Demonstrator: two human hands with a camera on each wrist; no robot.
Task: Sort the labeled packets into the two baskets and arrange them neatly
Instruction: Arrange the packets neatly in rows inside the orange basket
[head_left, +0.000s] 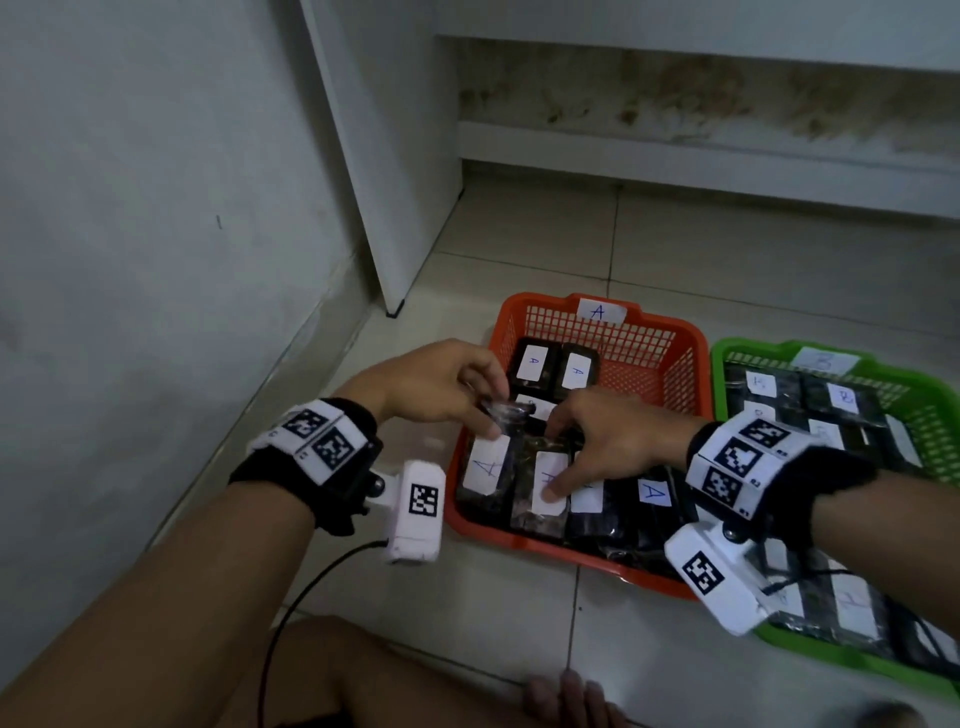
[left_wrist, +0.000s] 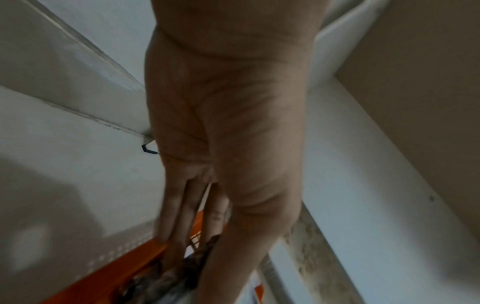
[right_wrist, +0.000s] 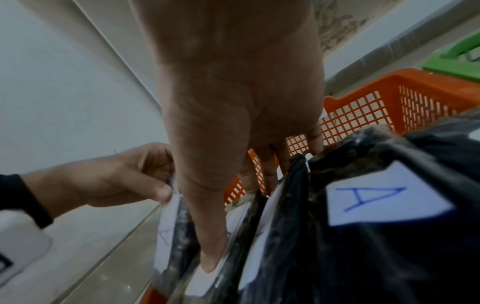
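Observation:
An orange basket (head_left: 519, 543) tagged "A" holds several dark packets with white "A" labels. My left hand (head_left: 488, 410) pinches the upper end of the leftmost packet (head_left: 488, 470), which stands tilted against the basket's left wall. The right wrist view shows that pinch by the left hand (right_wrist: 166, 191) from the side. My right hand (head_left: 556, 460) grips the packet beside it (head_left: 537, 519), thumb on its label, fingers curled over its far end. A green basket (head_left: 719, 374) tagged "B" holds several more packets to the right.
Both baskets sit on a tiled floor near a white wall (head_left: 156, 208) and a white panel (head_left: 374, 182) on the left. A black cable (head_left: 291, 603) trails from my left wrist camera. My knee and toes (head_left: 566, 696) lie at the bottom.

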